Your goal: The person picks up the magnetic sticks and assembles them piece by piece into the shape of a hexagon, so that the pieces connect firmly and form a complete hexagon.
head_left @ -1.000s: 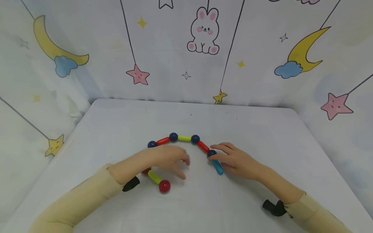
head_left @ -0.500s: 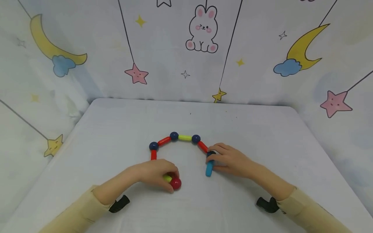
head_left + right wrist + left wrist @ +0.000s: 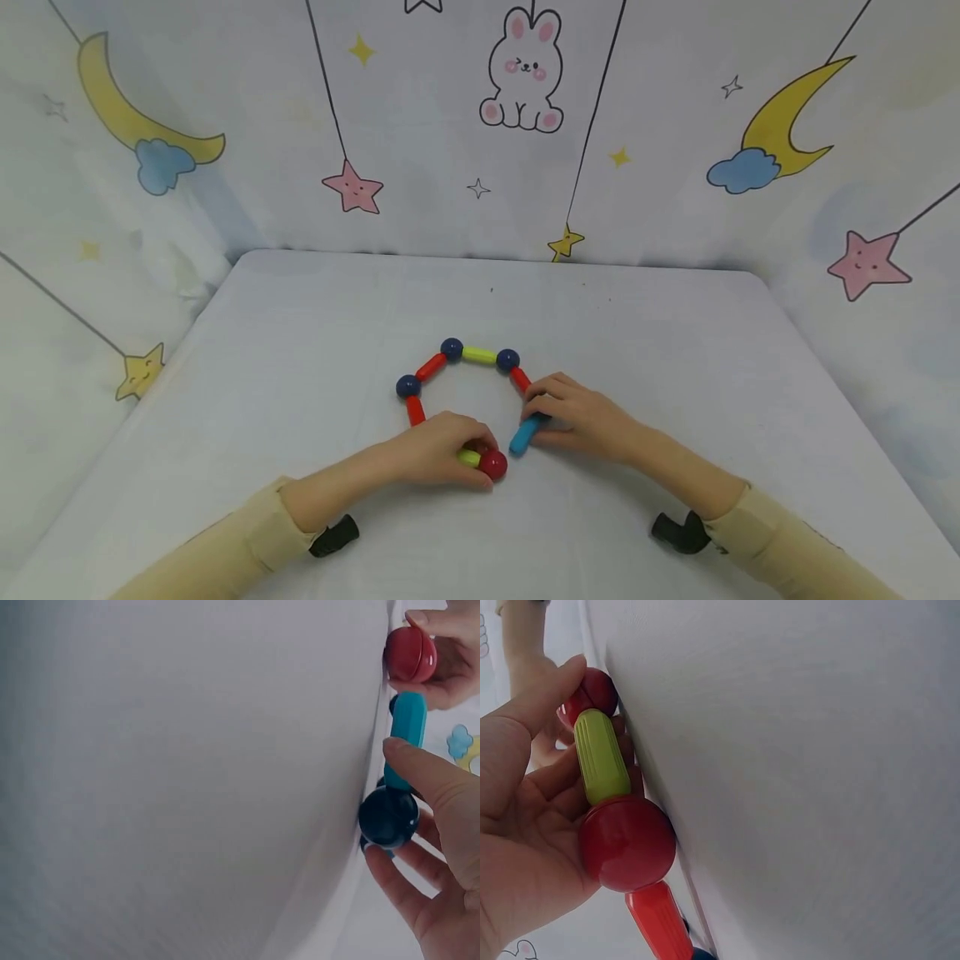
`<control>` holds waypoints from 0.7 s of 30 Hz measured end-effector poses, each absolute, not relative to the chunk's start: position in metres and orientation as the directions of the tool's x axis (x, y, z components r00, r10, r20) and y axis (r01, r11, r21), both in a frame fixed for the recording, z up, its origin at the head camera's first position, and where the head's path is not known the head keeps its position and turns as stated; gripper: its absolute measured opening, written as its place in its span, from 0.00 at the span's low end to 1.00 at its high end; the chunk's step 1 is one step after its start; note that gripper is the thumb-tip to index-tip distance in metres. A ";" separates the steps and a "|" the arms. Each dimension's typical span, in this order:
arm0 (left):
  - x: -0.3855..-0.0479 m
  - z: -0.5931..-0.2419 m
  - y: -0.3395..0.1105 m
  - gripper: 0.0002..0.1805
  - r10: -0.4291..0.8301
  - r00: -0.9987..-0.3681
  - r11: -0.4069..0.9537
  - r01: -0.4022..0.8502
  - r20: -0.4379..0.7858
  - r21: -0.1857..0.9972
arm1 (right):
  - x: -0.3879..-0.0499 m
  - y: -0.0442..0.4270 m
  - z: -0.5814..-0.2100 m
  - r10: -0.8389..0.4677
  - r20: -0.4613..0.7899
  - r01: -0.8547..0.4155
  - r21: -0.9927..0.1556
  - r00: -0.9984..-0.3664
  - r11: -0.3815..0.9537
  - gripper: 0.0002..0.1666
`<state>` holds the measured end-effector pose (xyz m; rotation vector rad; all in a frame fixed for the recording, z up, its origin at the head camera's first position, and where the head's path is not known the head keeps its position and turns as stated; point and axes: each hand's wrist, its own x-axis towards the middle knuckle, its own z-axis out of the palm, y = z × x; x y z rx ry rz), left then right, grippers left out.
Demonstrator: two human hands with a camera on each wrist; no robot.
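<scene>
A chain of toy building rods and balls curves into a nearly closed ring on the table. My left hand (image 3: 442, 450) pinches the red ball (image 3: 493, 465) at one end with its thumb and fingers. Behind it, in the left wrist view, come a yellow-green rod (image 3: 604, 759), a second red ball (image 3: 628, 844) and a red rod (image 3: 660, 921). My right hand (image 3: 585, 421) holds a navy ball (image 3: 388, 817), its thumb on the light blue rod (image 3: 409, 716). That rod's free end points at the red end ball, with a small gap between.
The ring's far side has navy balls (image 3: 452, 349) joined by red rods (image 3: 431, 367) and a yellow-green rod (image 3: 479, 356). A white cloth covers the table (image 3: 645, 333). A printed curtain (image 3: 420, 108) hangs behind. Black wrist mounts (image 3: 335, 536) sit at both cuffs.
My left hand took hold of the red end ball and swung it to the right. My right hand turned the light blue rod toward it, so the gap between the ends narrowed.
</scene>
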<state>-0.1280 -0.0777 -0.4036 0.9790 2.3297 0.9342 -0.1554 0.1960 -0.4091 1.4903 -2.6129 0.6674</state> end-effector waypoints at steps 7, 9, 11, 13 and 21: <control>-0.127 -0.403 -0.075 0.19 0.738 -0.665 0.513 0.437 -0.119 0.739 | -0.151 0.190 -0.407 -0.799 0.235 -0.818 -0.336 -0.553 0.467 0.17; -0.126 -0.404 -0.074 0.19 0.733 -0.669 0.515 0.432 -0.120 0.741 | -0.150 0.189 -0.408 -0.799 0.241 -0.820 -0.333 -0.551 0.465 0.17; -0.126 -0.404 -0.074 0.20 0.729 -0.673 0.518 0.425 -0.123 0.743 | -0.150 0.188 -0.408 -0.799 0.244 -0.822 -0.331 -0.550 0.464 0.17; -0.126 -0.404 -0.074 0.20 0.726 -0.676 0.519 0.421 -0.124 0.744 | -0.150 0.188 -0.408 -0.799 0.246 -0.823 -0.331 -0.548 0.462 0.17; -0.133 -0.400 -0.082 0.22 0.707 -0.704 0.508 0.442 -0.066 0.739 | -0.149 0.186 -0.406 -0.797 0.218 -0.804 -0.369 -0.563 0.467 0.19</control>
